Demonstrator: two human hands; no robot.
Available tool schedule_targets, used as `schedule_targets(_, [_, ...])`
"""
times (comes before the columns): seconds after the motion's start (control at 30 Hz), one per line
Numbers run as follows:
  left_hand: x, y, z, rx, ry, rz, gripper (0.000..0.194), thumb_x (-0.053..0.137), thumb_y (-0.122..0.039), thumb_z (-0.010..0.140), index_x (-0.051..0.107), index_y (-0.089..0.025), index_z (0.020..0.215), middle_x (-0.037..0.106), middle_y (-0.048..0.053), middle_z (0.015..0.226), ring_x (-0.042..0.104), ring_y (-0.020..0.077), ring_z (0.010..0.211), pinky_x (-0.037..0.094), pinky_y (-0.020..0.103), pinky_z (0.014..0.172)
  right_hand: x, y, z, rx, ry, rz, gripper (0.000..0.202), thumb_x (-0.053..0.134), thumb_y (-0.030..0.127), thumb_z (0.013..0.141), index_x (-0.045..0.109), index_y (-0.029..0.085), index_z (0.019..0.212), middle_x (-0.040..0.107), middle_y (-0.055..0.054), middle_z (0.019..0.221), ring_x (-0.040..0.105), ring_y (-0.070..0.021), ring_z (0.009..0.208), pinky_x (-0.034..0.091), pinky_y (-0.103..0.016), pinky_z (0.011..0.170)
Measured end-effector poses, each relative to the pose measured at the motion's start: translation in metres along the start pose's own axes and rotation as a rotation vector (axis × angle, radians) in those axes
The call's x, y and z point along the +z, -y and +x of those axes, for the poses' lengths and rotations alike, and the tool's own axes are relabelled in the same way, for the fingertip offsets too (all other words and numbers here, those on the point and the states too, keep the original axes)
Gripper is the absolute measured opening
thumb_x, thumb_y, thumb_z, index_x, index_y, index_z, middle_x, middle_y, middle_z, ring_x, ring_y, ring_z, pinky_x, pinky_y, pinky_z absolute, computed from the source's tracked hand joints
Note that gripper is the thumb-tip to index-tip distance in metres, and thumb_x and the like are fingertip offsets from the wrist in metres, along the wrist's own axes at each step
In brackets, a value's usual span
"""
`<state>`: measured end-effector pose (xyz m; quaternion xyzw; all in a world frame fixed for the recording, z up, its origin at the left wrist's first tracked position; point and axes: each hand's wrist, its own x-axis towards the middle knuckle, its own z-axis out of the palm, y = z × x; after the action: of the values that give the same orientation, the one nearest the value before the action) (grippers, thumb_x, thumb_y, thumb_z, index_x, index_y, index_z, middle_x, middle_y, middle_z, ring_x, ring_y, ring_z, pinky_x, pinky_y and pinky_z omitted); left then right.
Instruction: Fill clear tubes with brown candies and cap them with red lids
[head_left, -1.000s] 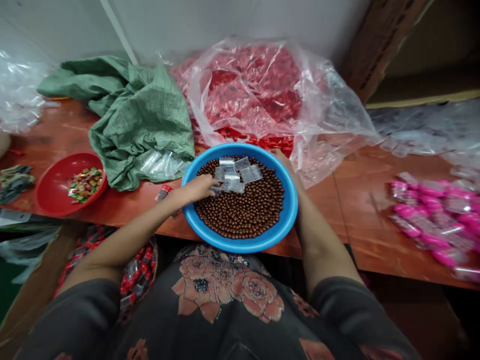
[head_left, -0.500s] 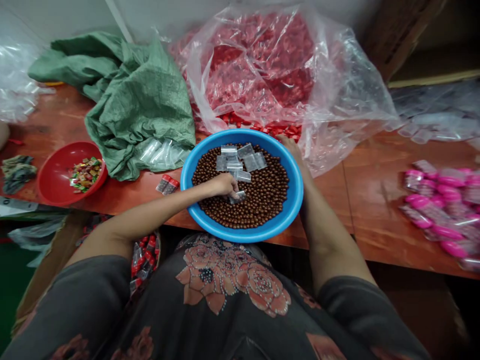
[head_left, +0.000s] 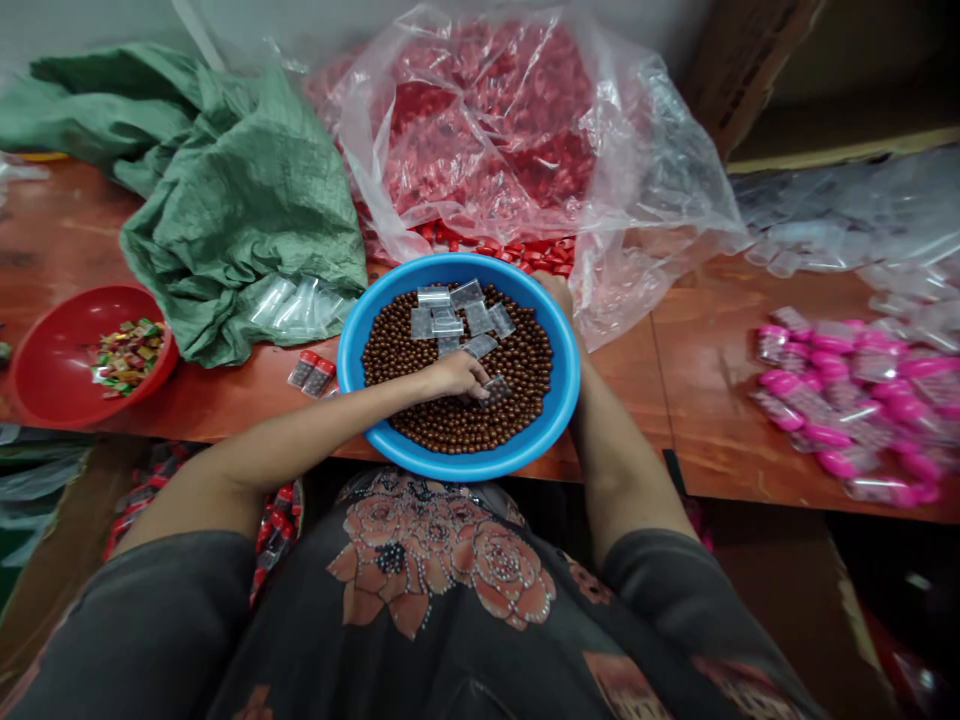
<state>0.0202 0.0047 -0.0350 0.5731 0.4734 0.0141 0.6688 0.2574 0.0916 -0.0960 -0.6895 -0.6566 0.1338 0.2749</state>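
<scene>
Apparently, the left hand point(head_left: 459, 375) has a pinching grip on a clear plastic container point(head_left: 496, 388) over brown beads point(head_left: 454, 430) mid-frame; a slack pinch could drop it, a bump could spill the blue basin point(head_left: 450, 466). The right hand point(head_left: 555, 290) is partly hidden behind the basin's upper-right rim, its grip untellable.
</scene>
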Motion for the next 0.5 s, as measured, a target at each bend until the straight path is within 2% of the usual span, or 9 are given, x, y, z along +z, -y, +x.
schedule_targets(0.2, [0.003, -0.002, 0.001, 0.007, 0.026, -0.078, 0.01, 0.075, -0.006, 0.067, 0.073, -0.014, 0.072, 0.067, -0.001, 0.063, 0.059, 0.0097, 0.059, 0.053, 0.022, 0.06, -0.003, 0.003, -0.012, 0.17, -0.164, 0.154, 0.015, 0.051, 0.03, 0.09, 0.056, 0.018, 0.085, 0.066, -0.001, 0.086, 0.055, -0.0116, 0.078, 0.041, -0.024, 0.071])
schedule_targets(0.27, [0.004, -0.004, 0.001, -0.002, 0.035, -0.107, 0.012, 0.075, -0.005, 0.065, 0.071, -0.013, 0.073, 0.067, -0.001, 0.064, 0.061, 0.0104, 0.06, 0.054, 0.024, 0.063, -0.006, 0.005, -0.016, 0.221, -0.241, 0.321, 0.013, 0.051, 0.034, 0.09, 0.051, 0.021, 0.089, 0.065, 0.0, 0.084, 0.058, -0.0123, 0.075, 0.044, -0.026, 0.069])
schedule_targets(0.4, [0.002, -0.008, -0.009, 0.014, 0.07, -0.232, 0.018, 0.076, -0.005, 0.064, 0.069, -0.012, 0.079, 0.069, 0.001, 0.072, 0.063, 0.0115, 0.066, 0.055, 0.03, 0.07, -0.028, 0.003, -0.03, 0.275, -0.368, 0.865, 0.035, 0.06, 0.047, 0.08, 0.046, 0.025, 0.103, 0.068, 0.002, 0.078, 0.058, -0.0125, 0.065, 0.043, -0.027, 0.061])
schedule_targets(0.5, [-0.005, -0.014, -0.031, 0.102, 0.138, -0.418, 0.022, 0.077, -0.009, 0.066, 0.067, -0.013, 0.085, 0.071, 0.005, 0.084, 0.066, 0.0133, 0.076, 0.054, 0.032, 0.075, -0.057, 0.003, -0.049, 0.253, -0.398, 0.953, 0.045, 0.065, 0.051, 0.074, 0.049, 0.026, 0.108, 0.068, 0.002, 0.077, 0.053, -0.0109, 0.058, 0.039, -0.026, 0.056])
